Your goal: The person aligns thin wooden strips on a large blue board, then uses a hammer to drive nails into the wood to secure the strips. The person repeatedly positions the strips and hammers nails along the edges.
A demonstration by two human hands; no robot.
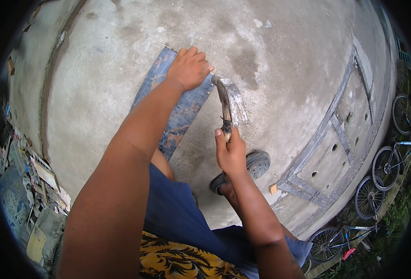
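A worn blue-grey board [187, 109] with brownish patches stands or lies in front of me, over the concrete. At its far end is my left hand [189, 69], its fingers curled closed and the thumb by the board's right corner. What these fingers pinch, if anything, is too small to make out. My right hand [232, 156] is wrapped round the handle of a claw hammer [232, 98], just under dark binding near the head. The hammer's worn metal head is close beside my left thumb and the board's corner; whether it touches cannot be told.
Grey concrete floor [280, 69] spreads around me. A dark clog [258, 163] is on my foot, beside a small wood block [273, 189]. Right, a framed patch with holes [340, 139] lies before several bicycles [386, 167]. Rubble and scrap wood [43, 174] are piled left.
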